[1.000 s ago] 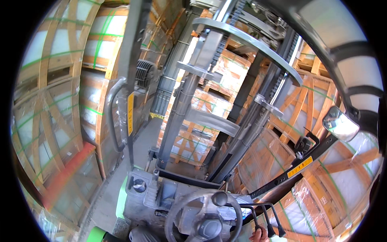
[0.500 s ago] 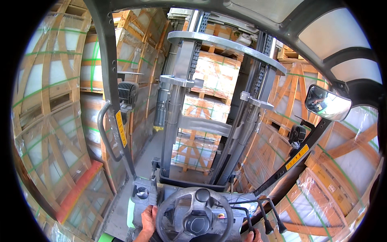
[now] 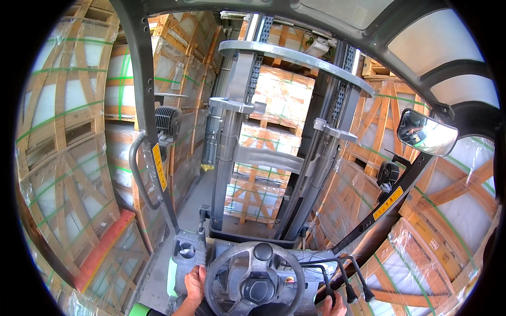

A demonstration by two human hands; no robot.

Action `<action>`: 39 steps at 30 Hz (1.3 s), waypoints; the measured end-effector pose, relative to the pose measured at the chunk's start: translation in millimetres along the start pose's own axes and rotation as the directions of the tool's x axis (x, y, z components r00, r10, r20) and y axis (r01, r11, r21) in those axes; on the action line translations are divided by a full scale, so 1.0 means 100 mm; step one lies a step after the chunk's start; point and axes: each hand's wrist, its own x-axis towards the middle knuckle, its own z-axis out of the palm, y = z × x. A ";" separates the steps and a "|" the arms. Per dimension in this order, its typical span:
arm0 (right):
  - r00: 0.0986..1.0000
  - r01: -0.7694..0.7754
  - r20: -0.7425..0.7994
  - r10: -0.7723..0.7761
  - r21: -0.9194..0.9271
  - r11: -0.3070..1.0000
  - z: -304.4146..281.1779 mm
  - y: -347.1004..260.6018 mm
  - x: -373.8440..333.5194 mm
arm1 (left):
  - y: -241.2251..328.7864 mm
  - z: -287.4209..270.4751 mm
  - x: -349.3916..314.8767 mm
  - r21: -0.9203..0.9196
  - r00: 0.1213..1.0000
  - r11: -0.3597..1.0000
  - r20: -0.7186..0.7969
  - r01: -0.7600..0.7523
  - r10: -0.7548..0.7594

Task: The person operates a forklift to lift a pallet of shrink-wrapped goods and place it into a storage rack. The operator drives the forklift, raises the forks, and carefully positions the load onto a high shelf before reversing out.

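My left hand is closed at the left of the steering wheel, beside the base of an upright grey lever. What its fingers hold, if anything, is hidden. At the lower right, my right hand is wrapped round the black knob of a control lever, the leftmost in a row of bent black levers. Neither hand touches the wheel, which has a round knob on its upper rim.
Ahead stands a forklift mast with a crossbar; strapped wooden crates are stacked beyond it. More wrapped crates rise close on the left, others on the right. A mirror hangs from the right cab post.
My right hand and the lever knob have shifted slightly forward. My left hand has edged slightly forward beside the wheel. The mast's crossbar appears a little higher.
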 end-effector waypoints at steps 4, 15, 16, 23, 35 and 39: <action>0.998 0.054 -0.003 -0.055 -0.080 0.995 -0.09 -0.13 0.13 | 0.14 -0.05 -0.02 0.112 0.999 0.993 0.012 -0.039 0.037; 0.778 0.309 -0.377 -0.502 -0.467 0.829 -0.65 0.47 0.57 | 0.12 -0.02 -0.02 0.050 0.998 0.997 -0.009 -0.059 0.060; 0.723 0.327 -0.385 -0.574 -0.540 0.775 -0.73 0.50 0.66 | 0.16 -0.02 -0.03 0.043 0.998 0.997 -0.010 -0.062 0.063; 0.979 -0.063 -0.193 0.063 0.008 0.998 -0.60 1.28 0.72 | 0.28 -0.01 -0.05 0.038 0.999 0.998 0.004 -0.051 0.050; 0.953 -0.140 -0.263 0.153 0.068 0.988 -0.50 1.50 0.44 | 0.18 0.01 -0.01 0.044 0.998 0.997 -0.003 -0.060 0.060; 0.967 -0.017 -0.256 -0.014 -0.120 0.993 -0.44 1.91 -0.15 | 0.08 0.03 0.01 0.021 0.998 0.998 -0.033 -0.054 0.054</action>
